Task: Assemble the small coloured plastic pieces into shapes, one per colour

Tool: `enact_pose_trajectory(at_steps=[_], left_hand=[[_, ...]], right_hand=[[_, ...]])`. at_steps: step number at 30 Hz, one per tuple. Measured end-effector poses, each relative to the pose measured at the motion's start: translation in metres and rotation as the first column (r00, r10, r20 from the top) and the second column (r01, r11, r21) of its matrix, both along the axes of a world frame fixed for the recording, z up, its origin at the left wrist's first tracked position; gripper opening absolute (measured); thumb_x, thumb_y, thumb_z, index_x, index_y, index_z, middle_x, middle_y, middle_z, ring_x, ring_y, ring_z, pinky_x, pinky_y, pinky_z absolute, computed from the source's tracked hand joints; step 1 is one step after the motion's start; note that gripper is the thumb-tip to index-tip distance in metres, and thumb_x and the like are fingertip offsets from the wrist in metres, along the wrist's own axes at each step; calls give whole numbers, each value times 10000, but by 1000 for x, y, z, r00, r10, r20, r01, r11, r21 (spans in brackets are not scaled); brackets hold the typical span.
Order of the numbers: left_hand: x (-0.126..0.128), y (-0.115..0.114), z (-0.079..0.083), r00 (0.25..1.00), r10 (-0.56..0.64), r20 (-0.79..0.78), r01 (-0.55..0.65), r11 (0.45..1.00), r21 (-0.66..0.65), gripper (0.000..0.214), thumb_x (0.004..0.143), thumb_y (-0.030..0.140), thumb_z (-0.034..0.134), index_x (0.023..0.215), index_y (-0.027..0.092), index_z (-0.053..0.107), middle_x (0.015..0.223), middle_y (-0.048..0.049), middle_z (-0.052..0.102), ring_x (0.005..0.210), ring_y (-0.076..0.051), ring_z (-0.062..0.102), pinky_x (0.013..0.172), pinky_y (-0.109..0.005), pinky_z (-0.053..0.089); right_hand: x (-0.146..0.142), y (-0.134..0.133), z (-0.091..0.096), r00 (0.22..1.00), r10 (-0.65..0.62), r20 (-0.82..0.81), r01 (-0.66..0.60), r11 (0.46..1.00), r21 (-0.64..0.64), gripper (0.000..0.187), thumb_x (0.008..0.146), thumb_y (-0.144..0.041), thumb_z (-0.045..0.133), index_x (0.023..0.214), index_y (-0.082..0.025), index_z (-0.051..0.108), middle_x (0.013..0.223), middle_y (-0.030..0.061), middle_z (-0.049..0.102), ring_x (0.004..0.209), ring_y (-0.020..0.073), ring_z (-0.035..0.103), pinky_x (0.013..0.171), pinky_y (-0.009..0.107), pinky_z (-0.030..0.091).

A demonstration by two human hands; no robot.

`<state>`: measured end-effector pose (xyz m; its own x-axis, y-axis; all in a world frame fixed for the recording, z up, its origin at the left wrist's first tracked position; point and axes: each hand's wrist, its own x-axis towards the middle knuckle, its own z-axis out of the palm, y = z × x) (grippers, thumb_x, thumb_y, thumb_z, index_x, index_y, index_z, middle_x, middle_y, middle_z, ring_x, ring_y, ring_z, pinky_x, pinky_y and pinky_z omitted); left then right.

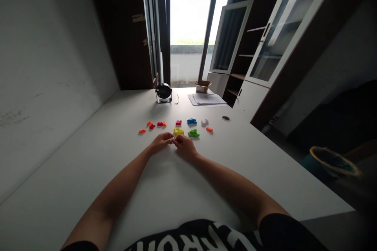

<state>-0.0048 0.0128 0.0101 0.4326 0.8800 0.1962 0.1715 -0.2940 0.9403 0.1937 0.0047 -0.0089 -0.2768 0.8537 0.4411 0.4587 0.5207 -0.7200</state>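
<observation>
Your left hand (pixel 160 142) and right hand (pixel 185 146) meet at the fingertips; you can't tell what they hold. The yellow piece (pixel 178 131) lies at 12 o'clock, the green piece (pixel 193 133) at 1 o'clock, on the bench (pixel 118 157).

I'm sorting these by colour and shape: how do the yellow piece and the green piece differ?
The yellow plastic piece is yellow, while the green plastic piece is bright green. The yellow plastic piece looks more compact, and the green plastic piece has a more jagged outline. In this view, the yellow plastic piece lies left of the green plastic piece. Both lie flat on the white table.
</observation>
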Motion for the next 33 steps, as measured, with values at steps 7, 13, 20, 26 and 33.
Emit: enact_pose_trajectory(at_steps=[7,13,20,26,33], left_hand=[[-1,4,-5,1000,-5,28,4,1000,4,310,857,425,705,990,146,683,899,-57,691,813,-168,623,735,-277,475],[-2,4,-5,997,-15,72,16,1000,-18,298,867,410,684,979,134,683,868,-61,695,792,-168,624,739,-282,463],[-2,2,-1,995,-35,91,38,999,-31,285,865,399,685,974,136,685,873,-54,689,795,-163,610,732,-273,444],[-3,2,0,995,-38,89,42,998,-47,301,852,408,697,976,134,692,872,-54,689,805,-168,609,738,-275,438],[-2,1,1,995,-27,96,31,998,-45,314,848,420,698,984,136,691,874,-51,681,791,-163,599,737,-279,439]], right_hand=[[-1,0,-1,1000,-11,-1,11,1000,4,94,895,-272,637,836,-199,633,795,2,649,699,139,558,632,248,401],[-1,0,-2,998,-61,-31,60,997,-38,145,877,-337,668,907,-208,609,794,-10,656,667,137,576,617,250,426],[-1,0,-2,998,-60,-14,59,996,-72,154,889,-359,673,943,-218,642,798,8,677,672,153,607,626,263,453],[-1,-1,1,999,-42,17,43,997,-70,136,901,-353,670,939,-223,683,799,20,691,687,160,619,644,265,464],[-1,-1,-2,999,-52,8,52,998,-35,165,898,-385,674,912,-222,650,783,2,672,652,145,584,610,252,435]])
